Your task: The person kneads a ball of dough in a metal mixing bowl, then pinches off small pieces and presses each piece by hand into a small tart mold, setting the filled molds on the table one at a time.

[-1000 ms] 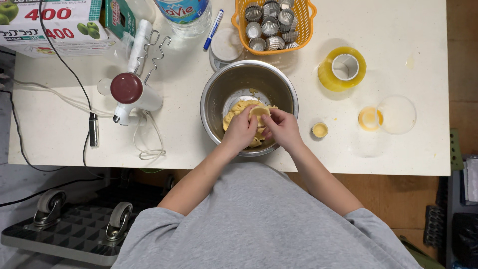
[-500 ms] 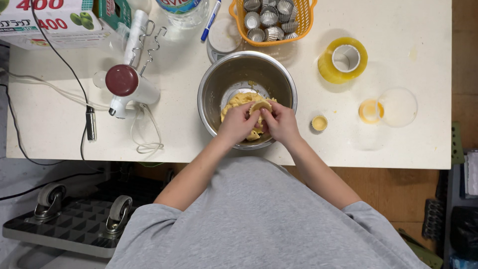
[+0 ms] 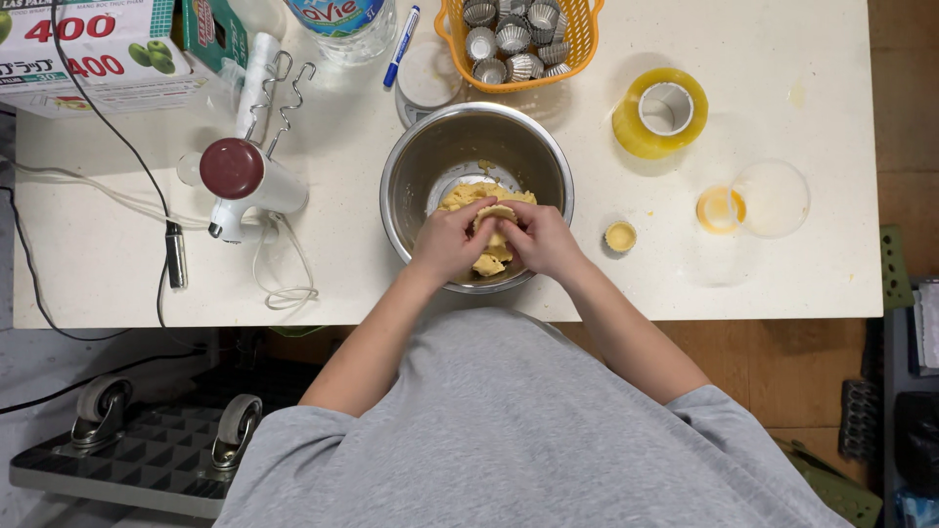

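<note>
Left hand [image 3: 448,241] and right hand [image 3: 537,239], fingertips together, pinch a small lump of yellow dough [image 3: 495,211] over the round steel mixing bowl [image 3: 411,166]; its long axis apparently runs left to right, equally near both hands.

You've got pale yellow dough [image 3: 486,227] in a silver steel bowl [image 3: 411,176]; far: orange basket [image 3: 585,39]; right: yellow tape roll [image 3: 636,132]; left: white mixer [image 3: 256,191], dark red cap; white table [image 3: 782,284].
</note>
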